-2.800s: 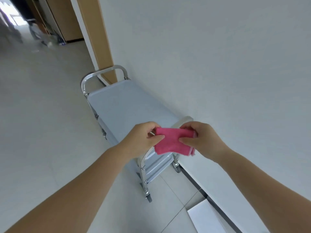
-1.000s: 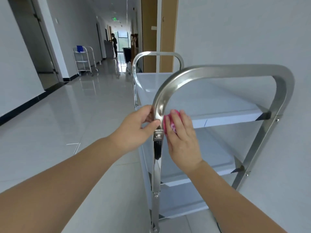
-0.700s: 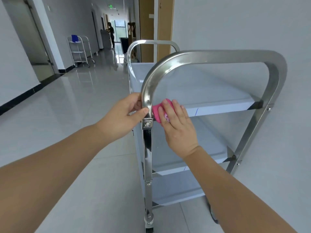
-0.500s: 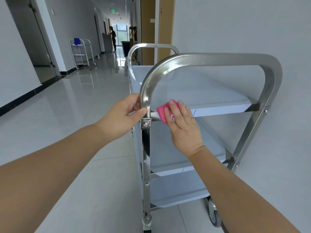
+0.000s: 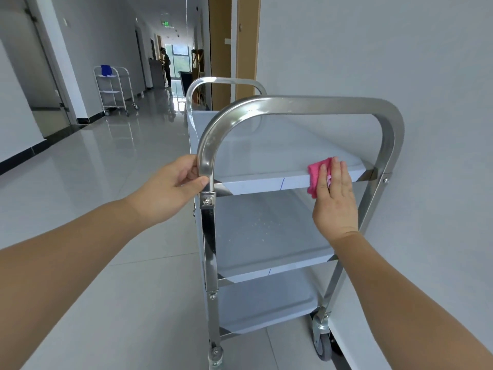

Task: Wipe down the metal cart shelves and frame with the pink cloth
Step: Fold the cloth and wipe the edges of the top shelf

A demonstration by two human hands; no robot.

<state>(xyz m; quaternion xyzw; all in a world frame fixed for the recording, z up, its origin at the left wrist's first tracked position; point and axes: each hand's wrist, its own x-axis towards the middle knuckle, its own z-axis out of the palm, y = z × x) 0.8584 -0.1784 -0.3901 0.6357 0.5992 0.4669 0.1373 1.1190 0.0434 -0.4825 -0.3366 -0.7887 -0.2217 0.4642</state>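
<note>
A long corridor runs ahead, floored in glossy pale tiles [image 5: 120, 182] that mirror the light from a window at the far end. A plain white wall [image 5: 400, 62] stands on the right, with a wooden door frame [image 5: 246, 44] farther along it. The metal cart [image 5: 266, 236] stands close beside this wall, with three grey shelves inside a bright steel frame [image 5: 293, 102].

The left hand [image 5: 170, 188] grasps the frame's left upright just above a bolted bracket, fingers and thumb curled round the bar. The right hand [image 5: 336, 204] lies flat with straight fingers, pressing the pink cloth [image 5: 316, 174] against the front edge of the top shelf [image 5: 266, 156], near its right end.

The hand covers much of the cloth; only its left side shows. The near left caster [image 5: 215, 356] is cut off by the bottom edge, and the right caster [image 5: 322, 343] sits against the base of the wall. A second cart [image 5: 114, 89] stands well down the corridor on the left with something blue [image 5: 106, 70] on top, possibly a folded cloth. A person [image 5: 166, 66] stands far off by the window, too small to make out.

A green sign [image 5: 166, 23] glows on the ceiling; its lettering is too small to read. The cart shows no readable label.
</note>
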